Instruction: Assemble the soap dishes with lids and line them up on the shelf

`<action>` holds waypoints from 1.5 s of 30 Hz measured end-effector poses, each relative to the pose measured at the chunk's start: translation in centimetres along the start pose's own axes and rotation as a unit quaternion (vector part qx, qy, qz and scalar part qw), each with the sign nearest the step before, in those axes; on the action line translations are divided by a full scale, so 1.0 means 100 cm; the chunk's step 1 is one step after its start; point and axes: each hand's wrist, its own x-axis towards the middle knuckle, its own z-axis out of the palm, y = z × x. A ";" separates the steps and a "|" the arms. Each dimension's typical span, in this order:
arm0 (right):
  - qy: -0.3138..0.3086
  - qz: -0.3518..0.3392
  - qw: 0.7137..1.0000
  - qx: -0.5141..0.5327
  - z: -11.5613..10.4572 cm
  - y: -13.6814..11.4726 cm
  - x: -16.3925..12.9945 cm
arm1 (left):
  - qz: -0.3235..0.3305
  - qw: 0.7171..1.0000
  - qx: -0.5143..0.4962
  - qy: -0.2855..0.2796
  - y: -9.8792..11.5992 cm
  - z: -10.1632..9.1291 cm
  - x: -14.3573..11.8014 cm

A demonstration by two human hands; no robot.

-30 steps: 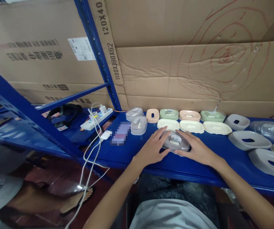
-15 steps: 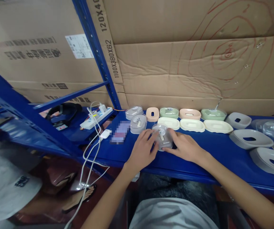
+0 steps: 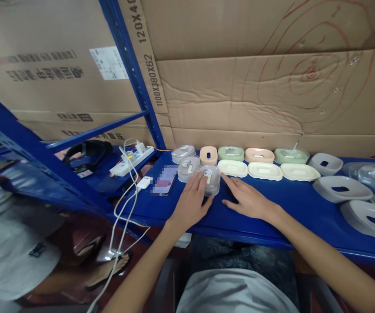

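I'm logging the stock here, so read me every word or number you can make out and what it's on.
"120X4", cut off: cardboard strip by the blue upright.
"1100X380X62": same strip, lower down.
Upside-down print on the left carton: too blurred.
White carton label: too small.
Round lid stickers, like on the clear lid: unreadable.

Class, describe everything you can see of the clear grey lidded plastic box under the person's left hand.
The clear grey lidded plastic box is small, rounded and translucent, with a round white label and a pale oblong piece on its lid. It sits flat on the blue metal shelf, close beside a matching box. The left hand rests fingers on it; the right hand lies flat just beside.
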 end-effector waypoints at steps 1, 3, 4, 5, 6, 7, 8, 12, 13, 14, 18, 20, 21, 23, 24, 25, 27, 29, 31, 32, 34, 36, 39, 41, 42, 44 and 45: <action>0.000 -0.002 1.000 0.001 0.000 0.001 -0.001 | -0.001 1.000 0.005 -0.001 -0.001 0.001 0.002; -0.001 -0.004 1.000 0.003 -0.001 0.001 -0.002 | -0.005 1.000 0.011 -0.005 -0.003 0.003 0.007; -0.001 -0.005 1.000 0.003 -0.001 0.000 -0.002 | -0.007 1.000 0.016 -0.007 -0.004 0.004 0.009; 0.000 -0.005 1.000 0.001 -0.002 0.000 -0.002 | -0.008 1.000 0.022 -0.009 -0.004 0.006 0.011; 0.000 -0.005 1.000 -0.002 -0.003 -0.001 -0.002 | -0.009 0.999 0.031 -0.012 -0.005 0.007 0.013; 0.000 -0.005 1.000 -0.008 -0.003 -0.002 -0.002 | -0.010 0.999 0.042 -0.014 -0.006 0.009 0.015; 0.002 -0.005 1.000 -0.017 -0.004 -0.002 -0.002 | -0.010 0.998 0.054 -0.017 -0.006 0.011 0.017; 0.019 -0.002 0.997 -0.079 -0.011 0.003 -0.009 | -0.011 0.994 0.103 -0.029 -0.005 0.013 0.027; 0.028 -0.001 0.995 -0.095 -0.015 0.007 -0.012 | -0.008 0.993 0.116 -0.033 -0.004 0.013 0.029; 0.037 0.001 0.993 -0.108 -0.019 0.012 -0.016 | -0.004 0.991 0.127 -0.038 -0.004 0.012 0.031; 0.052 0.021 0.987 -0.149 -0.038 0.038 -0.030 | 0.003 0.986 0.154 -0.063 -0.002 0.010 0.035; 0.052 0.038 0.983 -0.172 -0.044 0.054 -0.035 | 0.002 0.985 0.156 -0.075 0.000 0.008 0.035; 0.052 0.048 0.980 -0.184 -0.044 0.062 -0.036 | 0.002 0.985 0.156 -0.080 0.000 0.008 0.036; 0.047 0.061 0.977 -0.199 -0.039 0.073 -0.038 | 0.001 0.984 0.157 -0.086 0.002 0.008 0.037; 0.041 0.063 0.977 -0.200 -0.035 0.078 -0.038 | -0.001 0.983 0.158 -0.088 0.002 0.008 0.038; 0.036 0.062 0.978 -0.198 -0.030 0.080 -0.039 | -0.002 0.983 0.159 -0.091 0.002 0.009 0.038; 0.028 0.055 0.980 -0.191 -0.022 0.082 -0.040 | -0.007 0.984 0.152 -0.093 0.000 0.010 0.037; 0.028 0.048 0.982 -0.183 -0.017 0.079 -0.040 | -0.007 0.987 0.136 -0.089 -0.002 0.011 0.035; 0.031 0.044 0.983 -0.173 -0.017 0.076 -0.039 | -0.005 0.990 0.118 -0.078 -0.005 0.009 0.037; 0.033 0.044 0.984 -0.167 -0.018 0.075 -0.039 | -0.005 0.991 0.109 -0.073 -0.006 0.006 0.041; 0.036 0.045 0.985 -0.160 -0.020 0.072 -0.039 | -0.017 0.994 0.092 -0.062 -0.008 -0.001 0.058; 0.042 0.044 0.985 -0.160 -0.020 0.070 -0.039 | -0.047 0.994 0.074 -0.061 -0.010 -0.008 0.087; 0.050 0.040 0.985 -0.161 -0.019 0.070 -0.039 | -0.158 0.975 0.064 -0.144 -0.016 -0.010 0.146; 0.053 0.038 0.985 -0.157 -0.017 0.071 -0.040 | -0.199 0.962 0.065 -0.177 -0.022 -0.002 0.183; 0.054 0.037 0.986 -0.155 -0.017 0.072 -0.040 | -0.218 0.954 0.064 -0.193 -0.025 0.003 0.198; 0.053 0.037 0.987 -0.150 -0.016 0.072 -0.041 | -0.248 0.941 0.057 -0.224 -0.031 0.017 0.221; 0.052 0.037 0.987 -0.149 -0.015 0.072 -0.041 | -0.257 0.936 0.053 -0.233 -0.034 0.024 0.227</action>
